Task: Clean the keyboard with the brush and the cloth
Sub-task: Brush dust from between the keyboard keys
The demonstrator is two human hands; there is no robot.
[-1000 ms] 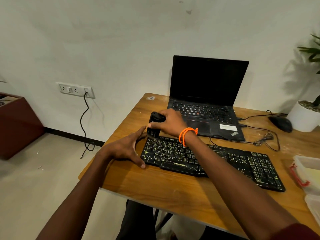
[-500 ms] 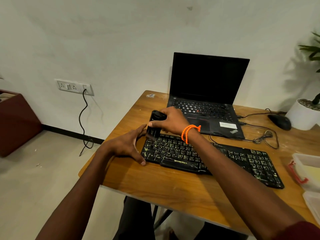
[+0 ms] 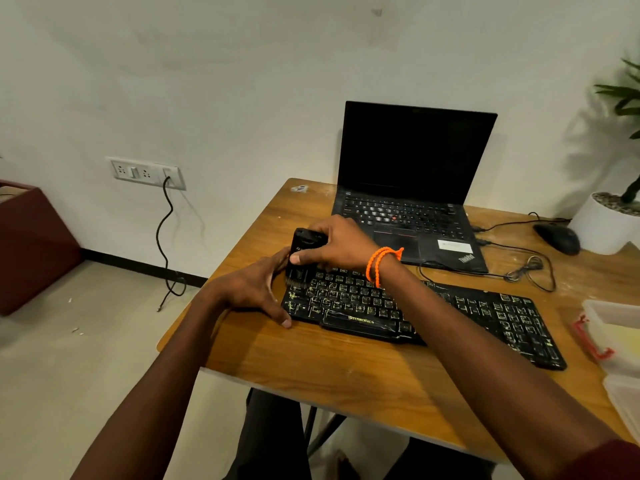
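Note:
A black keyboard (image 3: 450, 317) with pale key legends lies across the wooden table (image 3: 346, 368). My right hand (image 3: 337, 244), with an orange band on its wrist, grips a black brush (image 3: 299, 252) and holds its bristles on the keyboard's far left corner. My left hand (image 3: 254, 289) rests on the table against the keyboard's left edge, fingers spread, thumb at the near corner. No cloth is in view.
An open black laptop (image 3: 412, 188) stands behind the keyboard. At the far right are a black mouse (image 3: 557, 239) with looped cables, a white plant pot (image 3: 604, 223) and clear plastic containers (image 3: 613, 327). A wall socket (image 3: 145, 173) with a hanging cable is at left.
The brush and both hands stay at the keyboard's left end; the brush shifted only slightly. My head moved a little, so the scene sits somewhat higher in view.

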